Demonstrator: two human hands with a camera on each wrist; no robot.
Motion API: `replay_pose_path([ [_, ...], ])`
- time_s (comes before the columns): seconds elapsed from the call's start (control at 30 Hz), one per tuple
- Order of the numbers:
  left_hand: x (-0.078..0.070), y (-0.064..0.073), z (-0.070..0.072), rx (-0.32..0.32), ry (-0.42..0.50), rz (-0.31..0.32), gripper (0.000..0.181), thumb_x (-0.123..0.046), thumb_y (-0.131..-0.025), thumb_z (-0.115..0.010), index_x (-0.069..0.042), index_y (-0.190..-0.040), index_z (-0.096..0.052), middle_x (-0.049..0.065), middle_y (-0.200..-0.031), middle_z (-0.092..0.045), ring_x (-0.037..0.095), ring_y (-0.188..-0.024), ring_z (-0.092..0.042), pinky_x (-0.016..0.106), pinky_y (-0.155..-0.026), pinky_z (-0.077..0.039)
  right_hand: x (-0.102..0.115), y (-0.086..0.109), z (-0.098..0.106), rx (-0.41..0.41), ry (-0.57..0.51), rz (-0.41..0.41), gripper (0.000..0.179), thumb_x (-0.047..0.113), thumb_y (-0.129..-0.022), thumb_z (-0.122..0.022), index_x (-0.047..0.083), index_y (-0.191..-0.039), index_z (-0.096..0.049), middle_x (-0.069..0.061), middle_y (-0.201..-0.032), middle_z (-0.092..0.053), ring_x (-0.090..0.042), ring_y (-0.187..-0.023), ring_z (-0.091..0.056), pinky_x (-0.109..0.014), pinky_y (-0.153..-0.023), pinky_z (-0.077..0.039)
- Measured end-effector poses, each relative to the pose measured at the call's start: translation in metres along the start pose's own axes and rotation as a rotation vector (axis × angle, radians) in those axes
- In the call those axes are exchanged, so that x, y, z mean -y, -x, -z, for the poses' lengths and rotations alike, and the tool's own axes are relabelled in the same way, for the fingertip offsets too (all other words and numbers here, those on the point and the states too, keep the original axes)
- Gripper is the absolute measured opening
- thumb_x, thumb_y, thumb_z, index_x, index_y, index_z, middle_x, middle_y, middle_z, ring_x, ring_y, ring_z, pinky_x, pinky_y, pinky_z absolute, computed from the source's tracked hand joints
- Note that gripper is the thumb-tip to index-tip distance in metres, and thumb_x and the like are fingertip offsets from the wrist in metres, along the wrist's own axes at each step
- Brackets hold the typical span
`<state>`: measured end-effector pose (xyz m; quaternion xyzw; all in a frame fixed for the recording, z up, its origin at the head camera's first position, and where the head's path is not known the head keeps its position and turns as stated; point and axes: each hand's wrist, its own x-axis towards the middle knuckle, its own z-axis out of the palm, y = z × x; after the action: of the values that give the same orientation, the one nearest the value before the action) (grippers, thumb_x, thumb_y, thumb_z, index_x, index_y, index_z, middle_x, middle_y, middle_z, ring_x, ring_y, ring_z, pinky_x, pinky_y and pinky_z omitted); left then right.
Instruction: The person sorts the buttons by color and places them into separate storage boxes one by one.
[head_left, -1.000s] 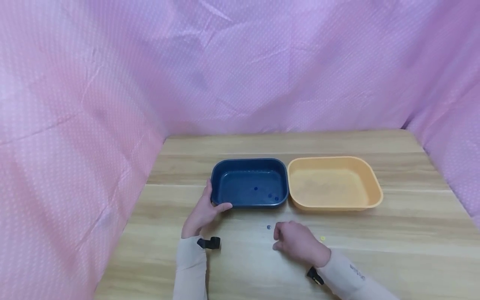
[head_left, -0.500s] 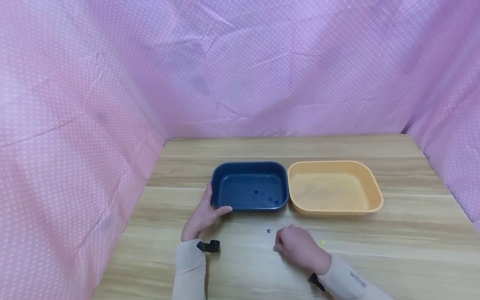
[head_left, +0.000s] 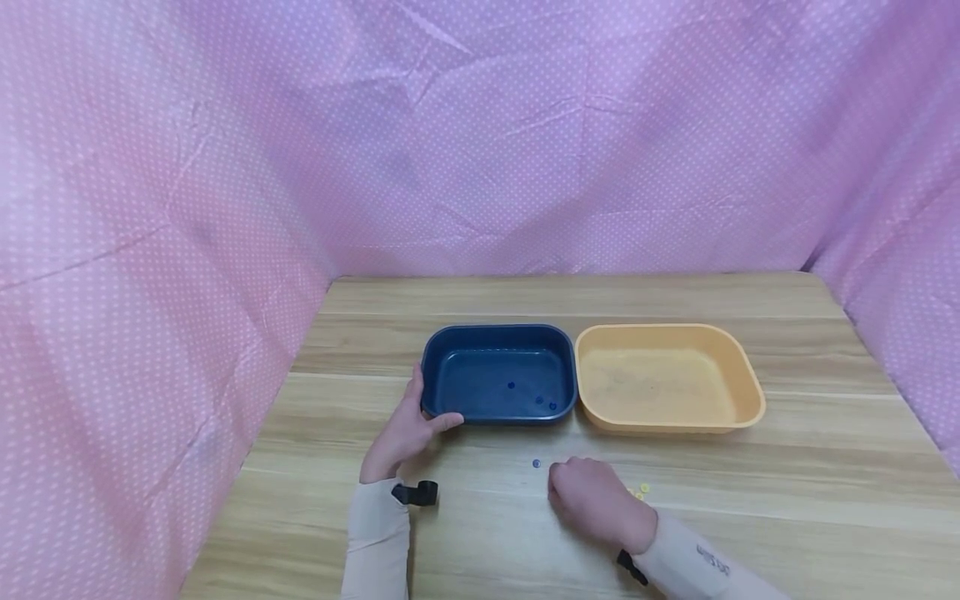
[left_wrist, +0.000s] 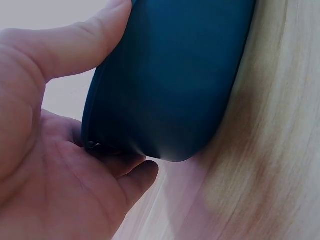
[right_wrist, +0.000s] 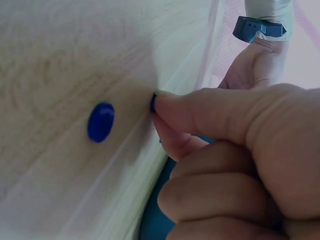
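My left hand grips the near left corner of a dark blue plastic bin. Its thumb lies at the near rim and the fingers are along the outer end wall, as the left wrist view shows close up on the bin. Low over the table, my right hand pinches a small blue button between thumb and index finger, the other fingers curled in. Another blue button lies on the wood near the fingertips. Several dark blue buttons are on the bin's floor.
A yellow-orange bin stands against the right end of the blue one. Small yellow buttons lie on the wooden table just beyond my right hand. Pink dotted cloth hangs around the back and sides.
The right hand's thumb and index finger have come together at the table, and the hand has lowered slightly. More yellow buttons show behind it. The left hand stays on the blue bin.
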<state>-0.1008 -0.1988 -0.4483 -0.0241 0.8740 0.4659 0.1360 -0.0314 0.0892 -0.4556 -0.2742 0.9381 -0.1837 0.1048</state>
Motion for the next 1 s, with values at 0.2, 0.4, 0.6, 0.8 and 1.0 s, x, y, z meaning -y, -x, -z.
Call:
replay_pose_path([
  [0.2, -0.001, 0.001, 0.001, 0.008, -0.001, 0.003, 0.115, -0.034, -0.084, -0.077, -0.013, -0.155, 0.012, 0.011, -0.163, 0.003, 0.033, -0.147, -0.005, 0.053, -0.115, -0.013, 0.008, 0.002, 0.000, 0.004, 0.146, 0.059, 0.010, 0.004, -0.079, -0.064, 0.006, -0.071, -0.058, -0.002, -0.057, -0.048, -0.016, -0.049, -0.045, -0.032, -0.042, -0.038],
  [0.4, -0.001, 0.002, 0.002, 0.010, 0.001, -0.005, 0.115, -0.034, -0.084, -0.077, -0.012, -0.155, 0.012, 0.012, -0.163, 0.002, 0.034, -0.147, -0.005, 0.053, -0.115, -0.013, 0.015, 0.006, -0.004, -0.034, 0.214, 0.077, 0.011, 0.001, -0.080, -0.062, 0.006, -0.072, -0.057, -0.001, -0.056, -0.046, -0.014, -0.047, -0.041, -0.032, -0.038, -0.036],
  [0.6, -0.002, 0.003, 0.002, 0.012, -0.005, -0.001, 0.116, -0.034, -0.084, -0.077, -0.012, -0.155, 0.011, 0.013, -0.162, 0.002, 0.035, -0.147, -0.006, 0.054, -0.115, -0.013, 0.012, 0.006, -0.003, 0.009, 0.163, 0.044, 0.008, 0.003, -0.081, -0.061, 0.004, -0.074, -0.058, -0.002, -0.057, -0.047, -0.014, -0.048, -0.043, -0.032, -0.040, -0.037],
  [0.8, -0.001, 0.002, 0.001, 0.010, -0.003, 0.003, 0.116, -0.035, -0.084, -0.077, -0.012, -0.155, 0.011, 0.012, -0.162, 0.002, 0.034, -0.147, -0.005, 0.054, -0.115, -0.013, 0.007, 0.003, 0.000, 0.014, 0.095, 0.000, 0.012, 0.004, -0.080, -0.063, 0.005, -0.070, -0.057, -0.002, -0.056, -0.048, -0.015, -0.049, -0.046, -0.032, -0.041, -0.040],
  [1.0, 0.001, 0.000, 0.001, 0.010, -0.002, 0.011, 0.117, -0.037, -0.083, -0.077, -0.013, -0.155, 0.012, 0.011, -0.163, 0.003, 0.034, -0.147, -0.004, 0.054, -0.115, -0.012, 0.008, 0.002, 0.002, -0.001, 0.091, 0.002, 0.013, 0.000, -0.078, -0.063, 0.005, -0.068, -0.057, -0.002, -0.056, -0.049, -0.016, -0.050, -0.048, -0.034, -0.042, -0.041],
])
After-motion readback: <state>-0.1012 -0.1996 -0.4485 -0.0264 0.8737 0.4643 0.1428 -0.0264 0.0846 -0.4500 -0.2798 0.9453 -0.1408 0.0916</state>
